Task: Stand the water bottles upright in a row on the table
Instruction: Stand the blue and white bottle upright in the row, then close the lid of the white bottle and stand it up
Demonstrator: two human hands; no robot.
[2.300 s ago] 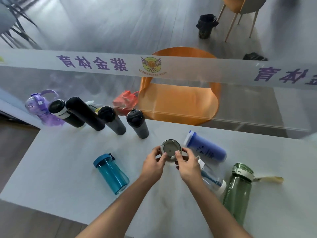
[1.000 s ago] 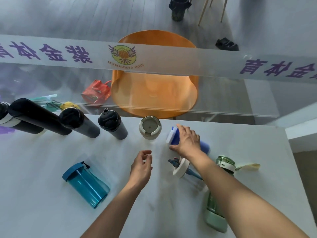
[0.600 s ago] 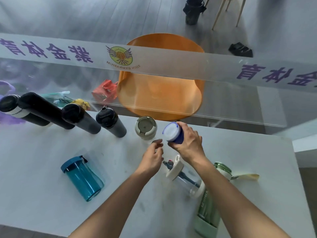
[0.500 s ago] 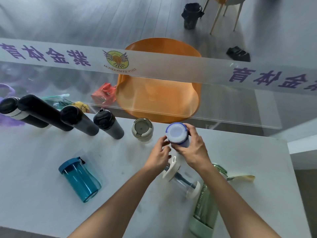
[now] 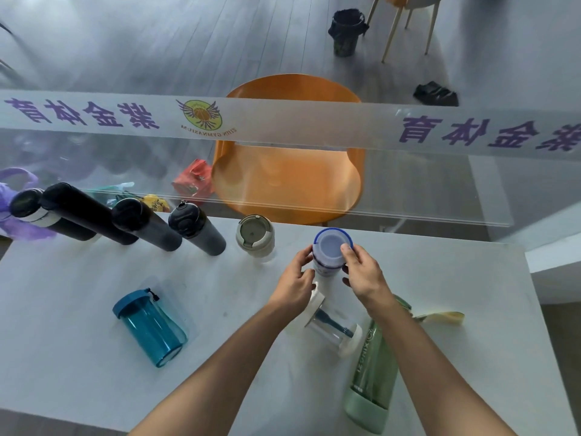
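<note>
Steadying the blue-lidded bottle (image 5: pixel 330 253) upright beside the beige tumbler (image 5: pixel 255 236), left hand (image 5: pixel 295 284) and right hand (image 5: pixel 364 273) clasp it; 5 stand, 3 lie: teal bottle (image 5: pixel 151 327), clear bottle (image 5: pixel 330 325), green bottle (image 5: pixel 374 369).

Bare table (image 5: pixel 440 278) right of blue-lidded bottle (image 5: pixel 330 253); beige cup (image 5: pixel 254 236) left.

A single head-worn wide-angle view looks forward and steeply down from above the near edge of the white counter (image 5: pixel 78 357). Both forearms reach in from the bottom, close to the lens. The far half shows a glass partition (image 5: pixel 440 184), with grey floor (image 5: pixel 188 42) beyond. Straight lines bow outward at the edges.
</note>
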